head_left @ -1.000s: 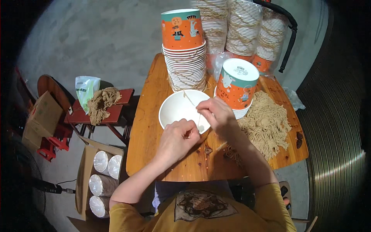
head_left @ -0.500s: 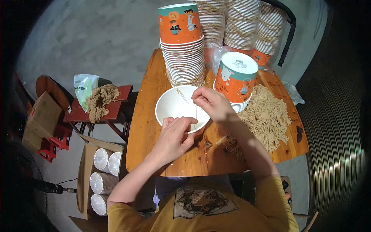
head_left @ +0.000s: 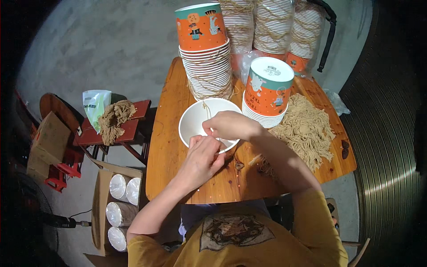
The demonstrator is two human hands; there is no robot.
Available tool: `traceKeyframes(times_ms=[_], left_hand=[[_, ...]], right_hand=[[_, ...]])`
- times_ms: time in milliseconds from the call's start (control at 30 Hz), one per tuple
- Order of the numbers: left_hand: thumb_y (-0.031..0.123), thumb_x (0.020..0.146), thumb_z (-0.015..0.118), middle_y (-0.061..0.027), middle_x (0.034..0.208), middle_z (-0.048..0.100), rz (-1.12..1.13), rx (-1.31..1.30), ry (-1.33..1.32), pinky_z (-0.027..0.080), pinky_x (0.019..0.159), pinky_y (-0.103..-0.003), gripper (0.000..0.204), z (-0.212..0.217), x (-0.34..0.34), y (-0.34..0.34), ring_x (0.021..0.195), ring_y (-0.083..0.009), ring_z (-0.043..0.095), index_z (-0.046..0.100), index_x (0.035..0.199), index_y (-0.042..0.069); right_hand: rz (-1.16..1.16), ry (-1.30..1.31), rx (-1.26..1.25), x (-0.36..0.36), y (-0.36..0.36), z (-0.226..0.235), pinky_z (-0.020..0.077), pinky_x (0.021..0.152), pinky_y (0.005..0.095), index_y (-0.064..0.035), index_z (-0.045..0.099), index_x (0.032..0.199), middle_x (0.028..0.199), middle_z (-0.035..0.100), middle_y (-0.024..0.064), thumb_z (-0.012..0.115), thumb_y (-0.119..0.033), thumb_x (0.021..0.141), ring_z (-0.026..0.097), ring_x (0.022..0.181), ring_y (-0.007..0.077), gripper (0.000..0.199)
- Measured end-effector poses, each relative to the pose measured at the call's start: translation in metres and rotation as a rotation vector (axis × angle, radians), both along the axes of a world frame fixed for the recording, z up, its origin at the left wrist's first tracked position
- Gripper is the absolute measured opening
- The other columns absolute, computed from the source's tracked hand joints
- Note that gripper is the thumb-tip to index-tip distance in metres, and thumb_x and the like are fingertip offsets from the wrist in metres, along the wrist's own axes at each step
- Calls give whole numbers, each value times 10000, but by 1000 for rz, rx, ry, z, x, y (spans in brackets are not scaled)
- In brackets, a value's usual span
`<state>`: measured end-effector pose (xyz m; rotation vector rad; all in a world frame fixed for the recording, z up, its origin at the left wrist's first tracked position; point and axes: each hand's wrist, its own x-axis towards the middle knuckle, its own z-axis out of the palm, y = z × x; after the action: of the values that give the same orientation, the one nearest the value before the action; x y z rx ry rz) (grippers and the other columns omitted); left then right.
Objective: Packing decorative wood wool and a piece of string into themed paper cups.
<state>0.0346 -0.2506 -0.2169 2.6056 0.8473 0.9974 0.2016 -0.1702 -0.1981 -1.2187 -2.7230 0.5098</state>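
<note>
In front of me a paper bucket (head_left: 190, 121) lies with its white inside facing up. A thin tan cord (head_left: 205, 107) hangs into it from the far rim. My left hand (head_left: 201, 156) is closed on the near rim, its thumb outside and its fingertips over the inner wall. My right hand (head_left: 232, 126) reaches over the bucket with its fingers pinched on a cord, close above the left fingertips. Most of that cord is hidden behind the fingers. To the right lies a heap of cut tan cords (head_left: 302, 129) on the wooden table (head_left: 167, 167).
A tall stack of orange buckets (head_left: 208, 71) stands behind the bowl-like opening, and a shorter upside-down stack (head_left: 268, 91) at its right. Wrapped stacks (head_left: 273, 26) line the back. At left are a red bench (head_left: 138, 111) with a cord bundle (head_left: 114, 120) and a carton (head_left: 101, 209).
My right hand has moved left and down, toward my left hand; the cord stretched between them no longer shows. My left hand stays at the near rim. The view has shifted slightly.
</note>
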Motion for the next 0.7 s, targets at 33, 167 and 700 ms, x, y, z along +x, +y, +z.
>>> traceKeyframes(times_ms=[33, 167, 700], left_hand=[[46, 761, 659, -81, 822, 507, 8, -4, -8, 337, 872, -382, 205, -1, 0, 0, 825, -264, 508, 522, 914, 43], [55, 749, 674, -86, 829, 513, 42, -26, -10, 338, 869, -394, 223, 3, 5, -3, 838, -289, 496, 507, 895, 42], [29, 753, 639, -109, 839, 524, 108, -72, -86, 324, 914, -405, 167, 3, 14, -15, 906, -293, 511, 530, 879, 22]], right_hand=[[1, 0, 1, 0, 0, 0, 440, 670, 442, -109, 602, 930, 769, 617, 154, 549, -147, 821, 594, 774, 340, 127], [-3, -37, 5, -1, -2, 4, 439, 664, 441, -90, 594, 927, 759, 613, 156, 550, -143, 817, 593, 753, 342, 130], [-21, 229, 164, 2, -3, -3, 433, 668, 439, -61, 556, 869, 750, 583, 154, 559, -158, 845, 566, 752, 348, 100]])
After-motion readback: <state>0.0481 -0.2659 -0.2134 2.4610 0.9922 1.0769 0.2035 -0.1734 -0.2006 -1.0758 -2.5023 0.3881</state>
